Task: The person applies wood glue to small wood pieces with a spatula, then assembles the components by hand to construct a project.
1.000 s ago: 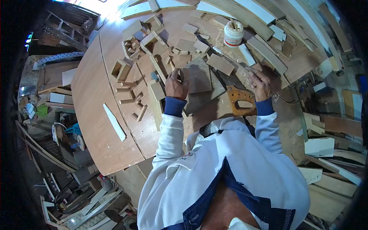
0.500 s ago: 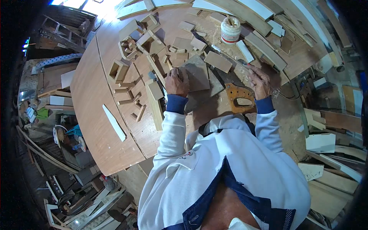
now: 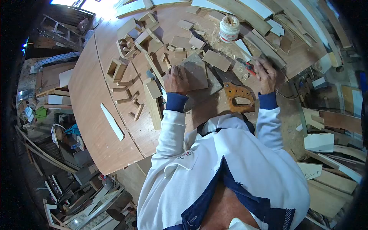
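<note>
My left hand (image 3: pixel 176 80) is closed with its fingers curled over what looks like a small wooden block, mostly hidden beneath it, at the left edge of a flat square board (image 3: pixel 196 73). To the right, my right hand (image 3: pixel 265 76) has curled fingers just beside a red-and-black-handled tool (image 3: pixel 250 69). A thin, pale length runs toward those fingertips; I cannot tell what it is. A handsaw with a brown wooden handle (image 3: pixel 229 100) lies between my hands. A thin rectangular wood piece (image 3: pixel 217 60) rests beyond it.
Small wooden box-like assemblies (image 3: pixel 118 70) and short sticks stand left on the round table (image 3: pixel 86 99). A white tub (image 3: pixel 229 30) with a stick in it is at the back. Long boards (image 3: pixel 264 49) line the right edge, and a white tapered strip (image 3: pixel 112 122) lies left.
My right hand has shifted right and slightly up, away from the red-handled tool, which now shows more. My left hand stays almost in place.
</note>
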`<act>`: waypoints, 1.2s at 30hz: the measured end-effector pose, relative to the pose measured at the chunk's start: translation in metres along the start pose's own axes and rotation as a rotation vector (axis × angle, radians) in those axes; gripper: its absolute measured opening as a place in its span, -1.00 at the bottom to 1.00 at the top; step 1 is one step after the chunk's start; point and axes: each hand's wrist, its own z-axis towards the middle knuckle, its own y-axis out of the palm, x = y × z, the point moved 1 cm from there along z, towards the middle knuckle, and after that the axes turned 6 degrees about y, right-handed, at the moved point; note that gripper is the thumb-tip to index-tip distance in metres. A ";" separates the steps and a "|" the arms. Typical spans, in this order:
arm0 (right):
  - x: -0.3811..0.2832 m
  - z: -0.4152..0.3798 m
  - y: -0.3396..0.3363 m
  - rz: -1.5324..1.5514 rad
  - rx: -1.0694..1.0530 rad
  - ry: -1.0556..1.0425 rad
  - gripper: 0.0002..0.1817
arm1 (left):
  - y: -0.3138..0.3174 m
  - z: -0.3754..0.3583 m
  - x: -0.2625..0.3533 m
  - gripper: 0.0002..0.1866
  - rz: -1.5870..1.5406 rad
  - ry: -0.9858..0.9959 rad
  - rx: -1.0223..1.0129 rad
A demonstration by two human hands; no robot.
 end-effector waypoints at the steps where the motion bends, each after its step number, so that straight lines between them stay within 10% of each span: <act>1: -0.006 0.006 -0.002 -0.056 0.053 0.011 -0.76 | 0.000 -0.001 0.002 -0.62 -0.009 0.005 0.002; 13: -0.130 0.085 0.007 -1.137 -0.012 -0.699 -0.69 | -0.012 -0.002 0.013 -0.69 -0.010 -0.022 -0.041; 20: -0.157 0.113 0.045 -1.546 -0.112 -0.716 -0.77 | -0.010 -0.010 -0.001 -0.50 0.024 0.026 0.032; 28: -0.111 0.172 0.084 -1.897 -0.282 -0.605 -0.77 | -0.009 -0.025 -0.062 -0.52 -0.650 -0.288 0.016; 32: -0.103 0.125 0.094 -1.657 -0.004 -0.747 -0.39 | -0.022 -0.038 -0.055 -0.54 -0.815 -0.371 0.001; 33: -0.133 0.096 0.111 -1.555 0.093 -1.074 -0.62 | -0.023 -0.041 -0.054 -0.54 -0.852 -0.383 -0.010; 36: -0.065 0.052 0.120 -1.109 -0.545 -0.702 -0.36 | -0.010 -0.043 -0.055 -0.53 -0.913 -0.344 -0.037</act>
